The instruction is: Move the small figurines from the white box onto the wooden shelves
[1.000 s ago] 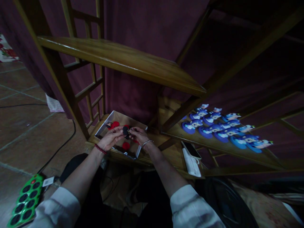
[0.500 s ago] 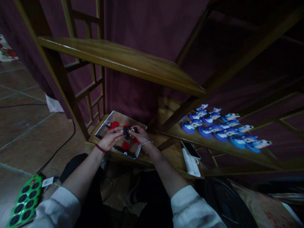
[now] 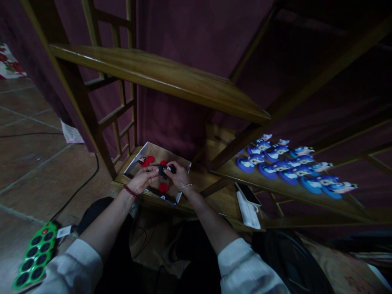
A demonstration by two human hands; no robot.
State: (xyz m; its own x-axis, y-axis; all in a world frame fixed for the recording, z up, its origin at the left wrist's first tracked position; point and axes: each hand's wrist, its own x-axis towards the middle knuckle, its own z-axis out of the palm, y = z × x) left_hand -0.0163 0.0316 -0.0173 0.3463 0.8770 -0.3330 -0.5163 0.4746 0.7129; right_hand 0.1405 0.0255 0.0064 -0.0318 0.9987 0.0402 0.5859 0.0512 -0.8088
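Note:
Both hands meet over an open white-walled box (image 3: 139, 159) on the low wooden shelf. Between them is a small dark figurine (image 3: 165, 170) with a pale face and black parts. My left hand (image 3: 143, 178) pinches its dark left end between thumb and fingers. On its other side, my right hand (image 3: 179, 176) has its fingers closed around the head end. Inside the box lie a red base (image 3: 149, 160) with a small figure (image 3: 141, 160) beside it, and a red disc (image 3: 163, 188) nearer the front. Another red piece is partly hidden behind the hands.
A wooden shelf board (image 3: 159, 75) juts out above the hands. Rows of blue figurines (image 3: 275, 166) stand on the right shelf. Below them lie a phone (image 3: 248, 193) and a white object (image 3: 247, 210). A green multi-hole object (image 3: 35, 255) is on the floor at left.
The right hand has shifted slightly over the figurine, its fingers now more toward the head end. The whole view has moved a little.

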